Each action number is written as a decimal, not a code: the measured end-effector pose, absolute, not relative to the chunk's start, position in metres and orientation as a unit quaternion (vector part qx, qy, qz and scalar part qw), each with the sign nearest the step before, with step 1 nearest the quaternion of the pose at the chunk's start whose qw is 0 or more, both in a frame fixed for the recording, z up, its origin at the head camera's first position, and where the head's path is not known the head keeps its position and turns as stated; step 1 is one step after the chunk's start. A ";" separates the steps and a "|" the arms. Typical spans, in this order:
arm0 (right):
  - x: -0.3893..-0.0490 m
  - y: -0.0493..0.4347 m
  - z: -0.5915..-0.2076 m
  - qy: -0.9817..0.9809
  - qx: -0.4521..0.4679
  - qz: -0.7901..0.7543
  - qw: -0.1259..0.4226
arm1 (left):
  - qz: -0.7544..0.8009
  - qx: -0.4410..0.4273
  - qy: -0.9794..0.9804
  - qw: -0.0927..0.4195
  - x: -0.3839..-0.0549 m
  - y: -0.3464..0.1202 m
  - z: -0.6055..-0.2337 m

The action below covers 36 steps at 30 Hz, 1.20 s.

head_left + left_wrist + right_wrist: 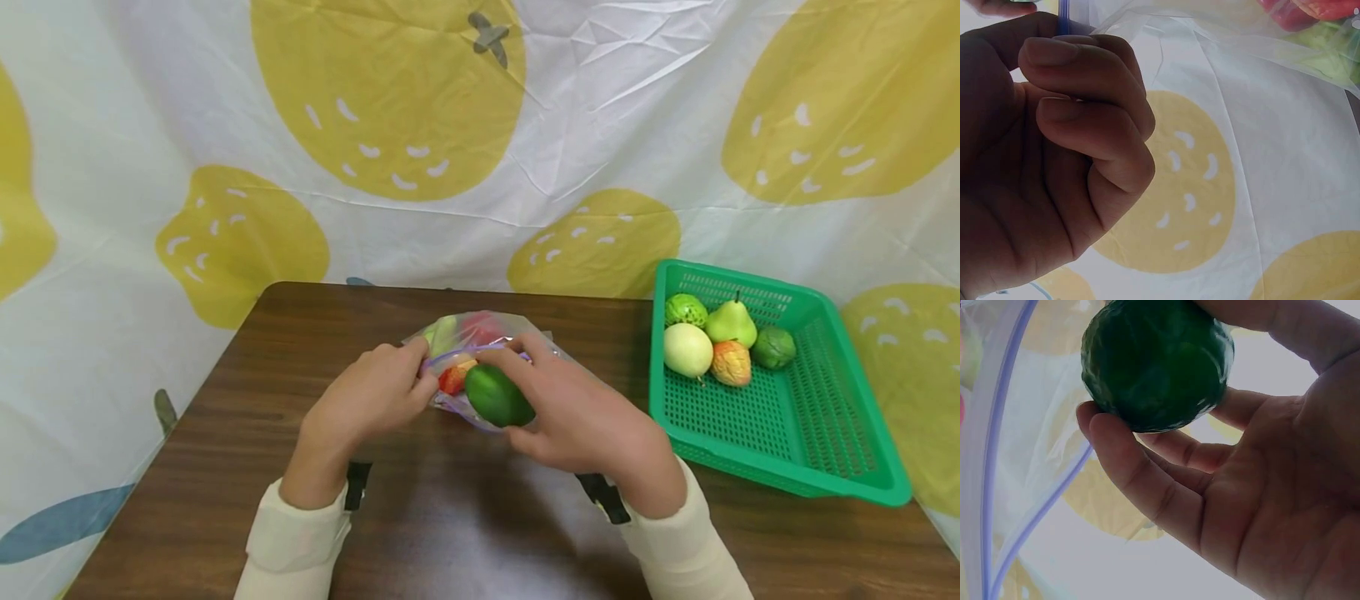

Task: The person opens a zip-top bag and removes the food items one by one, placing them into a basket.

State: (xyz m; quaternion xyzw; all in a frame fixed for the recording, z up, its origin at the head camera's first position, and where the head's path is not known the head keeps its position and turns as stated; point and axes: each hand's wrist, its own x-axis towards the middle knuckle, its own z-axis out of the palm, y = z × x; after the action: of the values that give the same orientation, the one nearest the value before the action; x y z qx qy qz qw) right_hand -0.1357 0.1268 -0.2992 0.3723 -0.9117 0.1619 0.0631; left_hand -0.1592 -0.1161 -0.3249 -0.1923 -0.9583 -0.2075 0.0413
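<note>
My left hand [371, 392] pinches the rim of a clear zip bag [517, 323] with a purple closure between thumb and index finger; its other fingers curl inward in the left wrist view. At the bag's mouth, my right hand [581, 408] grips a dark green, rounded fruit [495, 397] between thumb and fingers. In the right wrist view that fruit [1157, 362] has a glossy, bumpy surface, and the parted purple zip strips [997, 425] run beside it. Through the plastic show a pinkish-red item [482, 327], a pale green one [442, 333] and a red-orange one [454, 379].
A green plastic basket [855, 392] stands on the right of the dark wooden table [285, 350]. Inside are a pear [731, 325], a pale round fruit [687, 350], a wrinkled orange-red fruit [731, 363] and green produce [773, 347]. A fruit-print cloth [435, 242] hangs behind.
</note>
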 end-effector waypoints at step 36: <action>-0.131 0.208 -0.241 -0.944 0.292 0.065 0.137 | -0.210 -0.186 -0.960 0.014 -0.158 -0.115 -0.323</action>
State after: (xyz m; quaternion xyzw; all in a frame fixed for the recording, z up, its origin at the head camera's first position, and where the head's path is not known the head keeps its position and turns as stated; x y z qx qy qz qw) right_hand -0.1310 0.2082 -0.2409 0.2916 -0.9445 0.0654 0.1367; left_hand -0.1584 -0.1154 -0.3231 -0.1863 -0.9597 -0.2100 0.0142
